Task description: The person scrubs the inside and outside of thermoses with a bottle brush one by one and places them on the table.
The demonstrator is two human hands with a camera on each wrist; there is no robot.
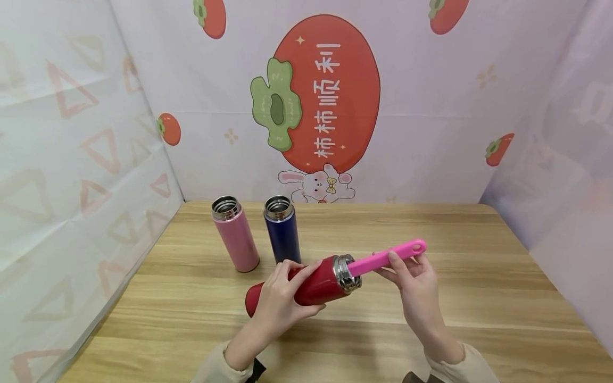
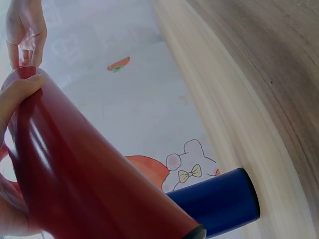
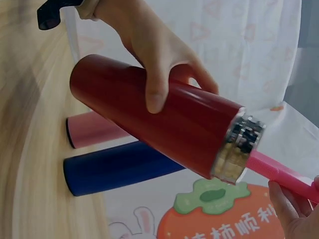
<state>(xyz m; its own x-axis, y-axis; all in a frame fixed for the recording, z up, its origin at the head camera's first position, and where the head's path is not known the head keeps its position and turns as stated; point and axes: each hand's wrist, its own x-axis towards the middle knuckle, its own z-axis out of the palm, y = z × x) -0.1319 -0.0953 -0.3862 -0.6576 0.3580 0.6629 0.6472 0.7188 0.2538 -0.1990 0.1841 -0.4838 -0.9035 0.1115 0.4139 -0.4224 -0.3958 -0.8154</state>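
A red vacuum flask [image 1: 323, 284], lidless, is held tilted above the table by my left hand [image 1: 282, 298], whose fingers and thumb wrap its body. Its steel mouth [image 3: 238, 148] points to the right and slightly up. A flat pink handle [image 1: 375, 260] with a hole at its end, like that of a bottle brush, sticks out of the mouth; the part inside the flask is hidden. My right hand [image 1: 419, 290] pinches this handle near its outer end. In the left wrist view, the red flask [image 2: 89, 164] hides the handle.
Behind the red flask stand a pink flask [image 1: 234, 239] and a dark blue flask [image 1: 283, 239], both upright with open steel mouths. The wooden table [image 1: 479, 298] ends at a printed cloth backdrop [image 1: 421, 159], with cloth along both sides.
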